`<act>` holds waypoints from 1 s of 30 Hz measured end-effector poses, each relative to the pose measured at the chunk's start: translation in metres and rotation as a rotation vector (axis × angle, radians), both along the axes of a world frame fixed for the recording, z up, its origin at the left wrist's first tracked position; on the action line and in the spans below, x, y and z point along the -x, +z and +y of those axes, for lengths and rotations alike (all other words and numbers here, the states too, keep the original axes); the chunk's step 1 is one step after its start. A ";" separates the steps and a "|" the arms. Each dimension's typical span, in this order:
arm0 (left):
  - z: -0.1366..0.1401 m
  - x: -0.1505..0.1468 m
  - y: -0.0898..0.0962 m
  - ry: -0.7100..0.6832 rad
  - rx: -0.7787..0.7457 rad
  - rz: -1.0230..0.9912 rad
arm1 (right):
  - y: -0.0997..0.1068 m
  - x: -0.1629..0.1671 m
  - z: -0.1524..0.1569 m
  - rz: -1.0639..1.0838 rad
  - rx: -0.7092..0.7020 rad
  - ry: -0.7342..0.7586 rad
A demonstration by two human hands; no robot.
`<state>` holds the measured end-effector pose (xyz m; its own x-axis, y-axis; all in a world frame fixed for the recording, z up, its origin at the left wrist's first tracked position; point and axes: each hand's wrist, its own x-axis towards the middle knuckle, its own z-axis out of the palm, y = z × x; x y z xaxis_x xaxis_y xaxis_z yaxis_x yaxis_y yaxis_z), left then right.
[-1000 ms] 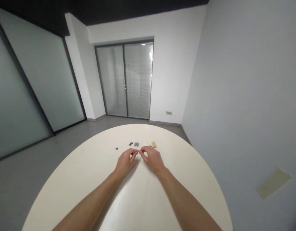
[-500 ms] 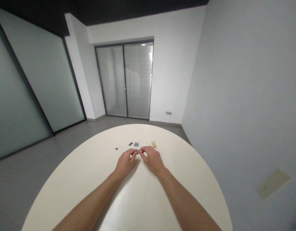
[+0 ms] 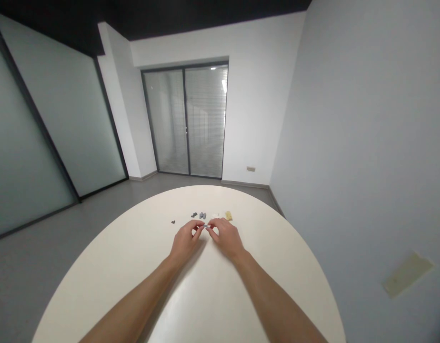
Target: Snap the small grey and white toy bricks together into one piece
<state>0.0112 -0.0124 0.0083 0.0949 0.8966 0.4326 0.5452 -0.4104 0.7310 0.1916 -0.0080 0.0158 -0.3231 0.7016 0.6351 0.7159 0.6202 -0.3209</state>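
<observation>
Over the far half of the round table, my left hand point(image 3: 186, 238) and my right hand point(image 3: 225, 236) meet fingertip to fingertip. Between them they pinch a small grey piece point(image 3: 205, 226), perhaps a toy brick; the fingers hide most of it. Just beyond lie several small blue-grey pieces point(image 3: 203, 216), with dark grey pieces point(image 3: 194, 215) to their left. A lone dark piece point(image 3: 173, 222) rests farther left. Small white pieces point(image 3: 215, 216) and a pale yellow piece point(image 3: 229, 216) sit behind my right hand.
The round cream table point(image 3: 191, 305) fills the lower view. A grey wall point(image 3: 355, 143) runs along the right, with a beige plate point(image 3: 408, 275) on it. Frosted glass panels point(image 3: 73, 124) stand at the left, and a glazed door with blinds point(image 3: 205, 124) is at the back.
Both hands stay in nearly the same spot, fingertips still together on the small grey piece, which seems slightly turned. The whole view has shifted a few pixels.
</observation>
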 end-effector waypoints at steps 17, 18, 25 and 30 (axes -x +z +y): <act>-0.002 -0.001 0.002 0.040 0.004 0.038 | -0.001 0.001 0.001 -0.005 -0.010 0.014; -0.002 -0.001 0.002 0.042 0.004 0.038 | -0.001 0.001 0.001 -0.004 -0.009 0.016; -0.003 -0.001 0.005 0.045 0.017 0.047 | 0.001 0.001 0.000 0.003 0.002 0.036; -0.004 -0.001 0.005 0.042 0.014 0.046 | 0.001 0.001 0.000 -0.002 0.005 0.028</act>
<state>0.0124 -0.0163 0.0131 0.0768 0.9061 0.4161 0.5948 -0.3765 0.7102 0.1907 -0.0079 0.0167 -0.3440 0.6954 0.6309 0.6986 0.6385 -0.3229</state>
